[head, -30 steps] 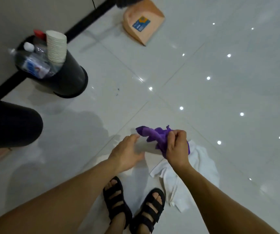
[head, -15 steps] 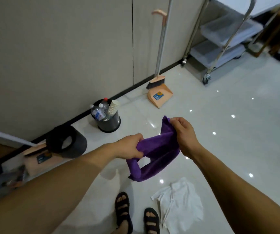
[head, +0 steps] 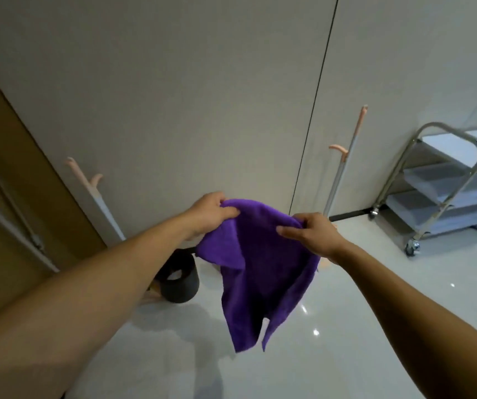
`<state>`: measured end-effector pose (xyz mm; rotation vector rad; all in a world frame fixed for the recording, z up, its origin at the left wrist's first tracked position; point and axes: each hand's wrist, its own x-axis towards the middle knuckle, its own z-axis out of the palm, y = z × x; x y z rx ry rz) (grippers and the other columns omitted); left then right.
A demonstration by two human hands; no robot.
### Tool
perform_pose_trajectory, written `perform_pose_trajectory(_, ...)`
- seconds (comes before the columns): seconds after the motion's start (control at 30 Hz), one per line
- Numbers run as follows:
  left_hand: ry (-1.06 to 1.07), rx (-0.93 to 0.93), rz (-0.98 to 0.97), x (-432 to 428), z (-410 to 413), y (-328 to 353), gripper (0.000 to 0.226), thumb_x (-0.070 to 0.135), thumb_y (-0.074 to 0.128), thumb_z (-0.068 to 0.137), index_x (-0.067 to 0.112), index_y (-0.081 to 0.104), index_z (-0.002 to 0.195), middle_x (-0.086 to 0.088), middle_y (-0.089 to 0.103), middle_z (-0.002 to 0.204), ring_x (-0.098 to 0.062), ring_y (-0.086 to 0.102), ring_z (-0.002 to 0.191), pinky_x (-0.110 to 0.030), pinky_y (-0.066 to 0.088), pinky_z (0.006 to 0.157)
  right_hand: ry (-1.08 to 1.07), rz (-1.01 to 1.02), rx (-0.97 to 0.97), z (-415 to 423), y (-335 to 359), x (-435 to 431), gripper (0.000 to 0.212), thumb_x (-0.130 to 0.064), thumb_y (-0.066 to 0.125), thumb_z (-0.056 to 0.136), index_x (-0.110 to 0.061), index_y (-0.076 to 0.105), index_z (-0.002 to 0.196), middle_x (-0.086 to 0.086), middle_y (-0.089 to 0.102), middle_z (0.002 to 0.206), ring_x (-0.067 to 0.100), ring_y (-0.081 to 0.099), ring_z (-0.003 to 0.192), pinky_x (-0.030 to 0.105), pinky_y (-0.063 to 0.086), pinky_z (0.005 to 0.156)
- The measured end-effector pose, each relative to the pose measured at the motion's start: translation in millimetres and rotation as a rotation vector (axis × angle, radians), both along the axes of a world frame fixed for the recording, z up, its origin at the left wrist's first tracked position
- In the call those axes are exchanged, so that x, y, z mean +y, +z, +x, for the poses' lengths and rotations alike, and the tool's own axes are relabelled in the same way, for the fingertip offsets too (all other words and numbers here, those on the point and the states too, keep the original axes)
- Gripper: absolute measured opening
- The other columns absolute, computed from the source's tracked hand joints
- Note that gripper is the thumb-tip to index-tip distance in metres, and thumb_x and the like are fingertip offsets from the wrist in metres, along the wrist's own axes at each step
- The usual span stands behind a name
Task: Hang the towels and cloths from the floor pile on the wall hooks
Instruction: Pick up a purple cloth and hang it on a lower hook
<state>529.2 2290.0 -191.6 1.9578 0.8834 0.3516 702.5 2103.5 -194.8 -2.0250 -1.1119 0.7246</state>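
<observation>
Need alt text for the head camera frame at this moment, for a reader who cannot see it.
Two bare hands, left hand and right hand, hold a purple cloth by its top edge so it hangs open over a glossy white floor, facing a beige wall. A black bin and a metal trolley stand by the wall.

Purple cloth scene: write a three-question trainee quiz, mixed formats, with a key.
1. True or false: the purple cloth lies on the floor.
2. Which hands grip its top edge? A) left hand only B) right hand only C) both
3. Fill in: the metal cart stands at the ____ side of the view.

Key: 1 false, it hangs from the hands. 2 C. 3 right.
</observation>
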Motion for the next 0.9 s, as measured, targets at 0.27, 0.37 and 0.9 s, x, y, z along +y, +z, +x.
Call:
perform_pose_trajectory(0.27,-0.032,-0.532,-0.406,-14,-41,99,0.009,0.016,0.068,0.087,0.010,0.063,0.087,-0.007,0.066,0.077,-0.015,0.062,0.065,-0.025,0.053,0.063,0.145,0.260,0.214,-106,55,62,0.056,-0.033,0.087,0.066,-0.020,0.055,0.110,-0.002,0.069,0.101,0.014,0.070,0.088,0.028,0.059,0.075)
perform_pose_trajectory(0.37,-0.083,-0.567,-0.472,-3,-82,104,0.025,0.025,0.064,0.089,0.006,0.062,0.106,-0.015,0.065,0.098,-0.022,0.064,0.084,-0.034,0.052,0.077,0.057,0.397,0.214,-130,75,84,0.033,-0.014,0.080,0.074,-0.019,0.058,0.098,0.004,0.070,0.090,0.014,0.070,0.074,0.020,0.056,0.060)
perform_pose_trajectory(0.9,0.276,-0.445,-0.442,31,-203,83,0.029,0.020,0.067,0.082,0.007,0.066,0.108,-0.015,0.074,0.097,-0.031,0.070,0.092,-0.039,0.057,0.083,0.122,0.537,0.321,-227,136,140,0.029,-0.042,0.081,0.070,-0.027,0.062,0.087,-0.005,0.074,0.087,0.010,0.069,0.079,0.033,0.055,0.067)
